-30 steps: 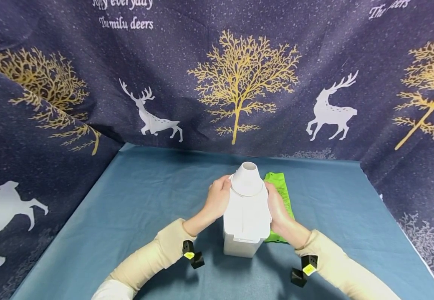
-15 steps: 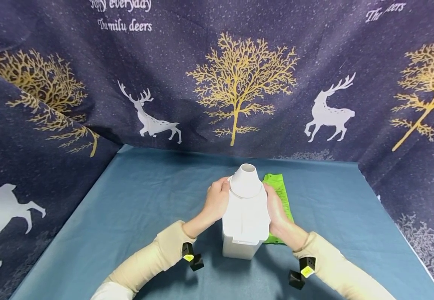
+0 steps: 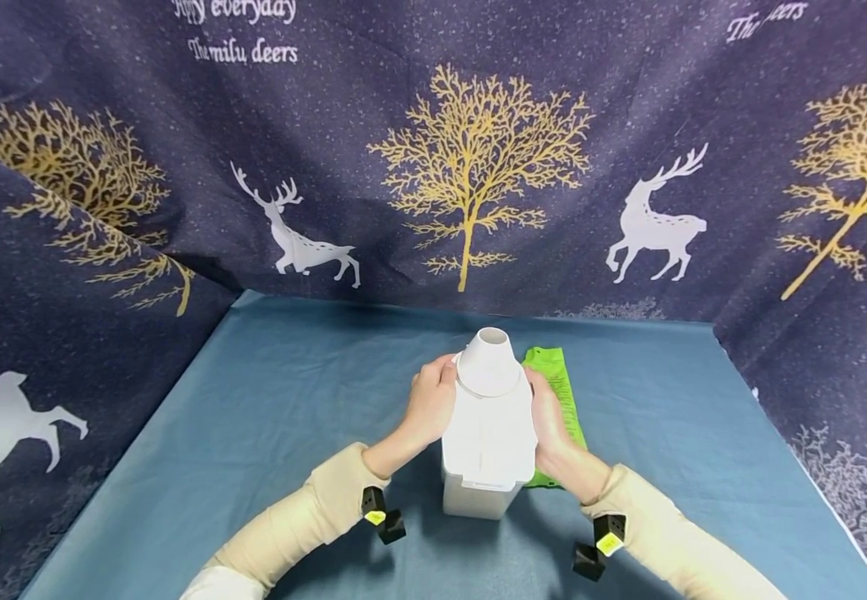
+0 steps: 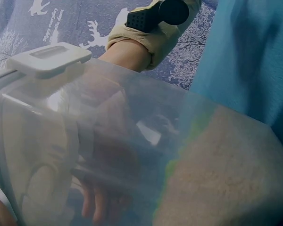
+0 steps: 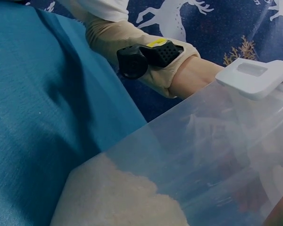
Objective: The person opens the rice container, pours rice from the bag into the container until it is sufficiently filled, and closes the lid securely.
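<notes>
A translucent storage container (image 4: 132,122) with a white lid (image 3: 482,437) stands on the blue cloth. Pale grains (image 5: 115,195) that look like rice fill its lower part. A white cone-shaped cup (image 3: 489,367) sits on the lid's far end, narrow end up. My left hand (image 3: 431,402) grips the container's upper left side, thumb up by the cone. Opposite it, my right hand (image 3: 551,421) holds the upper right side. Through the clear wall, the left wrist view shows the right hand's fingers (image 4: 100,205) against the far side. White side latches (image 5: 250,77) lie flat at the lid's edge.
Just right of the container, partly behind my right hand, a bright green flat bag (image 3: 553,367) lies on the blue cloth (image 3: 313,367). A dark curtain (image 3: 358,100) printed with deer and trees hangs along the back and sides.
</notes>
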Available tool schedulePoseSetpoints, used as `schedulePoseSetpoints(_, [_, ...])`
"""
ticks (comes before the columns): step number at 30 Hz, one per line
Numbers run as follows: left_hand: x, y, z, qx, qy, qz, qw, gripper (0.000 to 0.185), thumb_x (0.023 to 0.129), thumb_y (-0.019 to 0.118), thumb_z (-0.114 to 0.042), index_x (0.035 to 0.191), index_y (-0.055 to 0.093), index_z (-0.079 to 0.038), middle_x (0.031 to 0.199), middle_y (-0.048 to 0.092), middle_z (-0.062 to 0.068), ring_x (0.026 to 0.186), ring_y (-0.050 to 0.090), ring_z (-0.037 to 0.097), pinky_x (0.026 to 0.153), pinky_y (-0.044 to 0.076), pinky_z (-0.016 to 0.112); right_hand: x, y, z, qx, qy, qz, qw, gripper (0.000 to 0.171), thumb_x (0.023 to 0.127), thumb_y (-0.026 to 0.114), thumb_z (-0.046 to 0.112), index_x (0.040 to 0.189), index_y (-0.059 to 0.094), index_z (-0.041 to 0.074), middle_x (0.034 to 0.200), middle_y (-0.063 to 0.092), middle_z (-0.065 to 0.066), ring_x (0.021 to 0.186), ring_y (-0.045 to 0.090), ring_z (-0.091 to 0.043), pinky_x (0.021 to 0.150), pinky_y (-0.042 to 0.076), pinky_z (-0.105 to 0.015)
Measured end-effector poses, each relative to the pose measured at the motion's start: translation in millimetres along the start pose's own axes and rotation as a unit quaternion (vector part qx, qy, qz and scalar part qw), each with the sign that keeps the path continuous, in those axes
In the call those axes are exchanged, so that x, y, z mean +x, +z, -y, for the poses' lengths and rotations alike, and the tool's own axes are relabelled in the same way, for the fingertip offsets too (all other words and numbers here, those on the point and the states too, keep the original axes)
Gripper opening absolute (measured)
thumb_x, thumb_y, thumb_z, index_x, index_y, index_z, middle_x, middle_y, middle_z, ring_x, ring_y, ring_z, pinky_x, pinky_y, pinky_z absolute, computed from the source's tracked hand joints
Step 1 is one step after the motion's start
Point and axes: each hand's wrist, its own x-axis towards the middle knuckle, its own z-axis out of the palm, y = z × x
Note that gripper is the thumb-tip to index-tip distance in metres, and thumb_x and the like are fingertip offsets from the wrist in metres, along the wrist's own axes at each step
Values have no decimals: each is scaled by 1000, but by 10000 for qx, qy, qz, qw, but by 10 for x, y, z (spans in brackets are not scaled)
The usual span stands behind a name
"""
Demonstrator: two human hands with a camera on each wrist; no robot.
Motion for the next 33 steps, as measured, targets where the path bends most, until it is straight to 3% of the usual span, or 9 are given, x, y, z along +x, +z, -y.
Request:
schedulePoseSetpoints(11, [-4, -8, 5, -43, -21, 2, 10000, 38, 101, 36, -14, 126, 62, -2, 124, 66, 17, 119, 59, 31, 101, 44, 48, -1, 15, -7, 6, -22, 47, 10000, 41, 102, 27, 44, 82, 55, 23, 69, 60, 8, 57, 55, -6, 53, 45, -21])
schedulePoseSetpoints(18, [-4, -5, 7, -39, 48, 16, 10000, 38, 101, 36, -14, 126, 62, -1, 123, 66, 17, 118, 59, 31, 101, 45, 48, -6, 3, -10, -104, 21, 85, 9999, 36, 102, 30, 47, 98, 57, 24, 81, 66, 9, 67, 61, -6, 61, 49, -22])
schedulePoseSetpoints(33, [-24, 2, 35, -248, -50, 43, 9997, 39, 102, 33, -16, 127, 59, 0, 124, 64, 20, 118, 58, 36, 100, 43, 51, -6, 20, -18, 170, 28, 526, 9985, 40, 102, 27, 46, 93, 59, 23, 79, 66, 8, 64, 61, -5, 58, 48, -20])
